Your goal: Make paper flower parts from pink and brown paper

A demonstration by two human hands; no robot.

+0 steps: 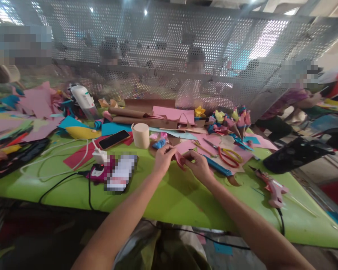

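Between my two hands, just above the green table point(171, 198), is a small folded piece of pink paper point(180, 159). My left hand point(165, 157) pinches its upper left edge. Fingers of my right hand point(196, 163) are closed on its right side. Right beside that hand lie a blue utility knife point(218, 166) and red-and-yellow-handled scissors point(228, 156). Small blue and pink bits point(160, 143) sit just beyond my left hand. The fold's far side is hidden by my fingers.
A hot glue gun point(274, 189) and a black bottle point(295, 153) are at right. Phones, a power strip point(100, 173) and cables lie left. A masking tape roll point(141, 135), brown paper rolls point(146, 122) and paper flowers point(236, 120) stand behind. Other people sit beyond the perforated metal screen point(157, 48).
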